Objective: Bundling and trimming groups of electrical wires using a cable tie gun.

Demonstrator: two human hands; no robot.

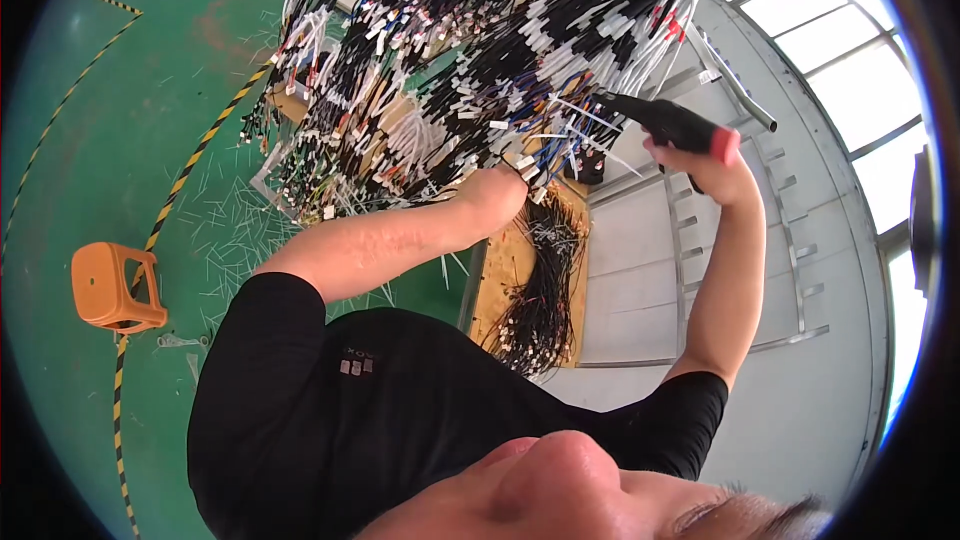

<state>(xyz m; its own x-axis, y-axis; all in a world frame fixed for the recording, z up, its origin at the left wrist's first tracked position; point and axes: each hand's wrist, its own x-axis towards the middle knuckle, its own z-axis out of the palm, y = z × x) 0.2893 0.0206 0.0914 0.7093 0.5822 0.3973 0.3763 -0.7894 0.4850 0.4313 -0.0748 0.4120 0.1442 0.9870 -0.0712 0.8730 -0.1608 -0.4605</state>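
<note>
My right hand (705, 168) is wrapped round the grip of a black cable tie gun (670, 123) with a red end cap. The gun's narrow nose points left, close to several white cable ties (590, 120) that stick out from a wire bundle. My left hand (497, 198) is closed on wires with white connectors at the lower edge of the hanging mass; its fingertips are partly hidden. Above both hands hangs a thick mass of wire harnesses (440, 70), with black sleeves, white connectors and coloured wires.
A dark wire bundle (545, 290) lies on a wooden board (495, 285) below my left hand. Metal racking (690, 240) lines the white wall at right. An orange stool (97, 285) stands left, by black-and-yellow floor tape (195, 160). Cut tie tails (235, 240) litter the green floor.
</note>
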